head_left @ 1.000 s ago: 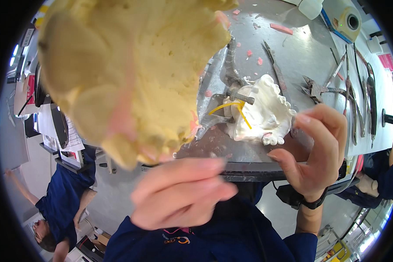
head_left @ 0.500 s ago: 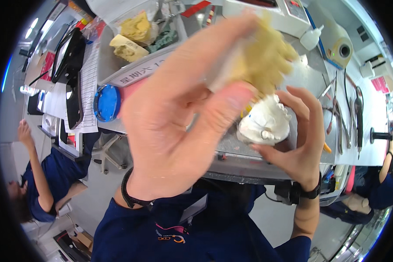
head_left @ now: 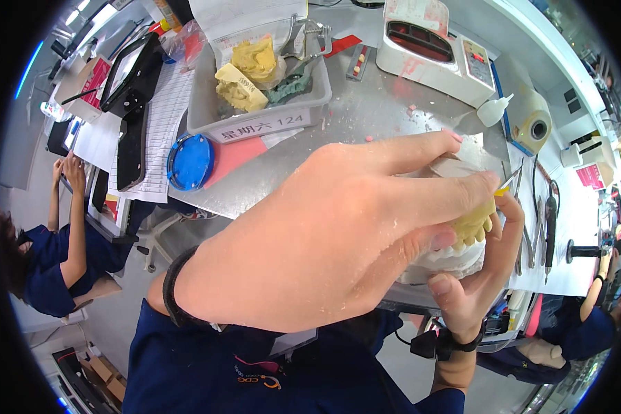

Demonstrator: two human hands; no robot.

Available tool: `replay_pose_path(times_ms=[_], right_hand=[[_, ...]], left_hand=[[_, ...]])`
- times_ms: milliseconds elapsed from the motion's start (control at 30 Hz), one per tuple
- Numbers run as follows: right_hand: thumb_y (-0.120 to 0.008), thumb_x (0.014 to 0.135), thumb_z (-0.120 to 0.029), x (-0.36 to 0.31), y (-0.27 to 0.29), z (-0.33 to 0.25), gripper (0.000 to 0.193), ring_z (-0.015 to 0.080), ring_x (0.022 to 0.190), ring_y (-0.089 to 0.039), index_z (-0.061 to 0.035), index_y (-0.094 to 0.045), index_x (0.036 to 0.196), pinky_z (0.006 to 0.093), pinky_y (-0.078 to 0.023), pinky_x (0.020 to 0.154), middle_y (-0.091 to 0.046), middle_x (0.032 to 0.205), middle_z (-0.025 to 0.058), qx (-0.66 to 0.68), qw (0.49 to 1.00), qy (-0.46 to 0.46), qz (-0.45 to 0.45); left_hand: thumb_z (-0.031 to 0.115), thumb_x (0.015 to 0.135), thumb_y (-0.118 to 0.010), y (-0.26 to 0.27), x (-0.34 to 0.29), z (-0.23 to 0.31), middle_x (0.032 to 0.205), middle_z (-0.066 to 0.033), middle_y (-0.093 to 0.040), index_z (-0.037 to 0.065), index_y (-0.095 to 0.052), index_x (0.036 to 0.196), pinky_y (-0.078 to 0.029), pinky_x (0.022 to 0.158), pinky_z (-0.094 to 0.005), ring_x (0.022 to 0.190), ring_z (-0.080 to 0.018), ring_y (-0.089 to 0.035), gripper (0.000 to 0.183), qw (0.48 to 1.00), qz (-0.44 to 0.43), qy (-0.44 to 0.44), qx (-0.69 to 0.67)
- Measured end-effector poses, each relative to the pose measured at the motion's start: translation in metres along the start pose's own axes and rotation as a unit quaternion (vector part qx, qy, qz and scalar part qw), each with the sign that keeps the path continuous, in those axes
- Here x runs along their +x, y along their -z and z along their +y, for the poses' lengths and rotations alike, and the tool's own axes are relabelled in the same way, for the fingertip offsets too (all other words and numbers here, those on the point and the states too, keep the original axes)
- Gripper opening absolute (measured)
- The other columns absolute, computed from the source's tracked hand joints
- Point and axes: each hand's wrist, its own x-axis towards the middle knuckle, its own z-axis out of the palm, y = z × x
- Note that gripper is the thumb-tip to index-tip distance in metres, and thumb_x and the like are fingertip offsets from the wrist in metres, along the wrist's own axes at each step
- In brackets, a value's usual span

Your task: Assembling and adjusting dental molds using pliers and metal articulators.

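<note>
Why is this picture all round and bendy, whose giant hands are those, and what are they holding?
There's no robot here, just a person with bare hands. The camera sits on their head and looks down. Its very wide lens bends straight edges, and near things look huge. That's why the left hand seems so giant!

It grips a yellow tooth model from above. The right hand holds a white tooth model just underneath. Fingers hide part of both.

On the metal table you can see a grey box with yellow and greenish pieces in it, and a white machine with dark hollows on top.
</note>
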Motion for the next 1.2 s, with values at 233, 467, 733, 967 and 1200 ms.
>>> replay_pose_path(times_ms=[233, 467, 733, 967, 1200], right_hand=[[-0.090, 0.060, -0.047, -0.004, -0.010, -0.010, 0.106, 0.0238, 0.102, -0.058, 0.0014, -0.028, 0.131, 0.0353, -0.046, 0.088, -0.055, 0.111, 0.0163, -0.018, 0.999, -0.013, 0.036], [-0.090, 0.059, -0.050, -0.009, -0.014, -0.009, 0.104, 0.0215, 0.099, -0.058, 0.0014, -0.032, 0.127, 0.0336, -0.047, 0.085, -0.053, 0.110, 0.0145, -0.005, 0.999, -0.030, 0.045], [-0.094, 0.056, -0.041, -0.015, -0.013, -0.001, 0.101, 0.0185, 0.099, -0.053, 0.0013, -0.034, 0.125, 0.0331, -0.044, 0.087, -0.049, 0.110, 0.0104, -0.019, 1.000, -0.007, 0.021], [-0.094, 0.055, -0.020, -0.032, -0.024, 0.028, 0.100, 0.0247, 0.107, -0.051, 0.0002, -0.033, 0.132, 0.0371, -0.042, 0.094, -0.049, 0.118, 0.0123, -0.307, 0.945, 0.114, 0.014], [-0.081, 0.077, -0.028, -0.031, 0.022, 0.008, 0.063, 0.0305, 0.102, -0.059, 0.0043, -0.051, 0.123, 0.0416, -0.048, 0.090, -0.055, 0.121, 0.0184, -0.166, 0.962, 0.186, 0.106]], left_hand=[[0.003, 0.081, -0.065, 0.011, 0.005, -0.002, 0.115, -0.0200, -0.065, 0.003, -0.065, 0.120, -0.051, 0.084, -0.0342, 0.097, -0.0323, -0.066, 0.039, 0.999, -0.026, -0.027, 0.005], [0.006, 0.085, -0.062, 0.010, 0.001, -0.013, 0.113, -0.0195, -0.065, 0.000, -0.063, 0.122, -0.050, 0.083, -0.0328, 0.096, -0.0302, -0.065, 0.037, 0.998, 0.012, -0.042, -0.034], [0.006, 0.086, -0.060, 0.012, -0.001, -0.016, 0.117, -0.0194, -0.064, 0.002, -0.064, 0.122, -0.050, 0.088, -0.0346, 0.103, -0.0305, -0.064, 0.036, 0.997, -0.023, -0.067, -0.027], [0.023, 0.100, -0.049, 0.022, 0.015, -0.035, 0.122, -0.0178, -0.063, 0.001, -0.058, 0.128, -0.052, 0.080, -0.0295, 0.099, -0.0208, -0.066, 0.037, 0.986, -0.011, 0.054, -0.159], [0.022, 0.102, -0.047, 0.023, 0.027, -0.071, 0.103, -0.0089, -0.069, 0.004, -0.055, 0.132, -0.048, 0.060, -0.0212, 0.078, -0.0128, -0.069, 0.036, 0.959, 0.013, 0.083, -0.270]])
